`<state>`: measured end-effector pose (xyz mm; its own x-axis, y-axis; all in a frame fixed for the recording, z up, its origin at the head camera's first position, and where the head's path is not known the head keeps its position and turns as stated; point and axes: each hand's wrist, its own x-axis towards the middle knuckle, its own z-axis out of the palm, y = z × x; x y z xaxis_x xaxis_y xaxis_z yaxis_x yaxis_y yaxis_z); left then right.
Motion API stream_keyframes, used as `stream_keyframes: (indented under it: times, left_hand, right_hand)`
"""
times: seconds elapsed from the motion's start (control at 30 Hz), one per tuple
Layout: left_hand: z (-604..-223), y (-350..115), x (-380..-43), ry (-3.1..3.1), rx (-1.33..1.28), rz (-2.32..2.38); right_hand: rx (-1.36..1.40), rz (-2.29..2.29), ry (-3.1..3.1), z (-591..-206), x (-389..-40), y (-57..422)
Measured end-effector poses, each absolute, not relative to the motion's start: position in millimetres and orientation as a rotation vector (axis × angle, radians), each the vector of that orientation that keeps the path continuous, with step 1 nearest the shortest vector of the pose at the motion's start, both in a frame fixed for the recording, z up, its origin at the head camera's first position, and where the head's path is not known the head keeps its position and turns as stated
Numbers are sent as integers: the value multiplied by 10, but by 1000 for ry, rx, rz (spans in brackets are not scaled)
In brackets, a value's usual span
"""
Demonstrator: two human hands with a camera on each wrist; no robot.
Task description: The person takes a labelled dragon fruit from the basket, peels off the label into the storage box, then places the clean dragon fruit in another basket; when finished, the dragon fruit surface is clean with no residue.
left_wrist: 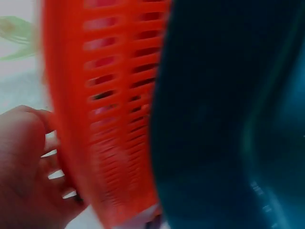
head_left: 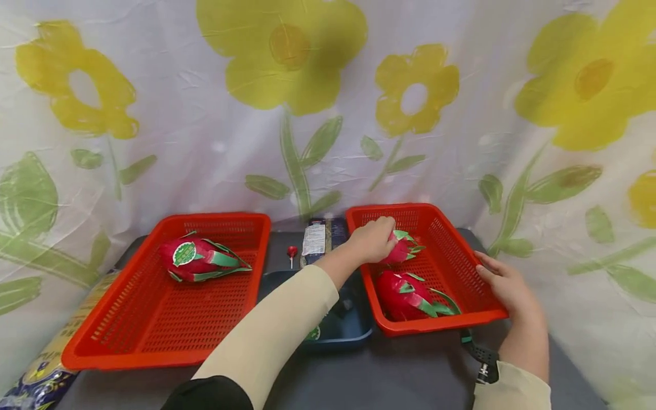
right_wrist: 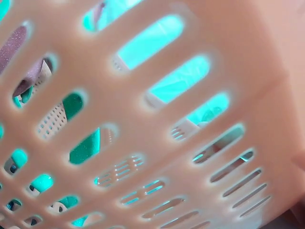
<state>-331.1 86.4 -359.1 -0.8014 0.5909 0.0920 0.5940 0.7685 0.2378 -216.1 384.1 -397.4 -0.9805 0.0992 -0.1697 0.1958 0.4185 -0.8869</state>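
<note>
Two red plastic baskets stand on the table. My left hand (head_left: 371, 242) reaches over the near left side of the right basket (head_left: 441, 326) and grips a pink-red dragon fruit (head_left: 398, 250) with green leaf tips. Just below it, a second dragon fruit (head_left: 405, 296) lies in the same basket. My right hand (head_left: 509, 285) holds that basket's right rim. In the left wrist view, the fingers of my left hand (left_wrist: 28, 162) are partly hidden behind the basket wall (left_wrist: 114, 95). Slotted basket wall (right_wrist: 128, 105) fills the right wrist view. The left basket (head_left: 169, 336) contains one labelled dragon fruit (head_left: 197, 259).
A dark blue basin (head_left: 353, 339) sits between the baskets, partly under my left sleeve. Behind it are a labelled packet (head_left: 314, 239) and a red lollipop (head_left: 292, 251). A long packet (head_left: 46, 370) lies at the left edge. A flowered curtain (head_left: 328, 159) hangs behind.
</note>
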Motion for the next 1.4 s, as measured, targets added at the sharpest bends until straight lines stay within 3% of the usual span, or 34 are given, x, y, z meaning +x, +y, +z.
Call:
stream_keyframes:
  times: [0.33, 0.73, 1.0, 1.4]
  left_hand:
    - [-3684, 856, -3167, -2962, -1137, -216]
    - [-3071, 528, -2668, -2707, -1109, -471]
    - [-2856, -115, -2077, -2467, -1057, -614]
    - [-2796, -1540, -1601, -2290, -572, -804]
  right_hand:
    - [248, -1596, 2601, -3988, -2156, 3835]
    - [216, -1591, 2623, -3968, -2189, 3845]
    - [251, -1602, 2583, -3967, -2169, 3874]
    - [235, -1668, 2506, -3972, -2192, 4111]
